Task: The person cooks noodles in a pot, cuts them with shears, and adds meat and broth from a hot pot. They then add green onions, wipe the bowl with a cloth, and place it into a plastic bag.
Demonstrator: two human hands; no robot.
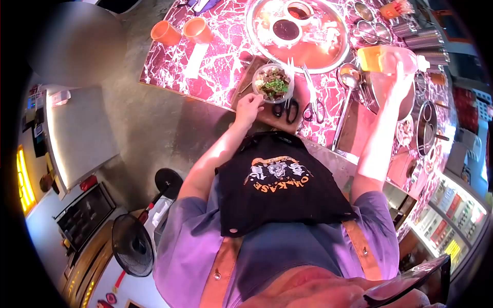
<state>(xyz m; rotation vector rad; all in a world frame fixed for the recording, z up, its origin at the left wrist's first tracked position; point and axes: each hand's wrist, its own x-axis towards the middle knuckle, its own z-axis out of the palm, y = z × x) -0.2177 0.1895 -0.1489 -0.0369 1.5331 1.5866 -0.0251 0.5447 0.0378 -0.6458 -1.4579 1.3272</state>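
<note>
A clear round bowl (273, 83) of dark meat pieces topped with chopped green herbs stands on a brown board (247, 84). At its lower left rim my left hand (250, 109) rests with its fingers drawn together. Over on the right, my right hand (401, 82) is closed on a squeeze bottle (371, 59) with yellow-orange contents, held on its side above a large round pot (382, 95). Two pairs of scissors (291, 110) (314, 110) lie just right of the bowl, their blades pointing away from me.
A big metal tray (250, 32) of reddish liquid holds two round containers of dark sauce. Two orange cups (197, 31) (165, 33) stand at the far left of the marbled table (169, 66). A long-handled ladle (343, 115) lies between the scissors and the pot. A fan (132, 245) is lower left.
</note>
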